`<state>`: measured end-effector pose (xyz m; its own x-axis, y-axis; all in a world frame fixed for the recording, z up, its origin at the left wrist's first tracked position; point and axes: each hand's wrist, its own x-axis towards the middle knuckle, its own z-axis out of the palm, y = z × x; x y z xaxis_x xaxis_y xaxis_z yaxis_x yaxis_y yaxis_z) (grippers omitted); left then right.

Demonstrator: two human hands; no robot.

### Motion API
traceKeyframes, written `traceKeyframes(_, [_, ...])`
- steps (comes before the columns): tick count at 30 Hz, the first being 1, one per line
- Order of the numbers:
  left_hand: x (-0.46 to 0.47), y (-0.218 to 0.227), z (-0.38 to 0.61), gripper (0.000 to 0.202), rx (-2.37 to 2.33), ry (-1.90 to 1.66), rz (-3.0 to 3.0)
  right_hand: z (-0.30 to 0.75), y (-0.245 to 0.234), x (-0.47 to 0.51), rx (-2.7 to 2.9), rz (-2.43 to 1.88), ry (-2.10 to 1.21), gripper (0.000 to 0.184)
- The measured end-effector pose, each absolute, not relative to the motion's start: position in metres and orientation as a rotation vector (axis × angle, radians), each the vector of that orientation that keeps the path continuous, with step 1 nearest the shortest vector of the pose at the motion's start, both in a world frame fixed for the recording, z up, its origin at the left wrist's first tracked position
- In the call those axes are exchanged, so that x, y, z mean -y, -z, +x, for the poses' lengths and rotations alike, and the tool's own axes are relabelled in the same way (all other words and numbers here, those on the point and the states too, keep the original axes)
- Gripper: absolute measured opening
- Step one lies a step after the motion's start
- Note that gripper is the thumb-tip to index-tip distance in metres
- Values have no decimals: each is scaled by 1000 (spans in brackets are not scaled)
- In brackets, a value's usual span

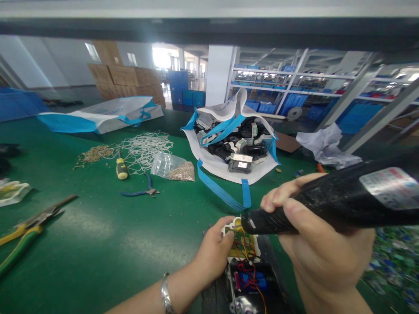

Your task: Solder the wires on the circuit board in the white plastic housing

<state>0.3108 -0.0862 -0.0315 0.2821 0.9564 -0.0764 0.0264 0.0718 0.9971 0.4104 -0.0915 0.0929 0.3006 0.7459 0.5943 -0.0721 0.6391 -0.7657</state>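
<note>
My right hand [327, 244] is wrapped round a black electric screwdriver [347, 192] with a silver label. Its nose points left and down over a white-rimmed device half with a green circuit board [237, 249], where the tip meets the upper end. At that piece's left edge, my left hand [214, 244] grips the rim between thumb and fingers. Red, yellow and black wires run from the board into an open black case [273, 266] just below. Inside the case sits a blue block [257, 281]. The screwdriver's bit is hard to make out.
A white-and-blue bag [212, 157] full of black devices stands behind my hands. Left of it lie a bag of small screws [183, 171], blue-handled cutters [139, 192], a yellow-black screwdriver [121, 169], white wire pieces [147, 146] and pliers [34, 226]. Green-blue scraps [393, 266] lie right.
</note>
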Motion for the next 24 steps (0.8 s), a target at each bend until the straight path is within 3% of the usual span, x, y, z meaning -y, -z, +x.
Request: traceKeyframes(24, [87, 25, 312, 27, -1052, -922, 1295, 415, -91, 92, 1180, -708, -613, 20])
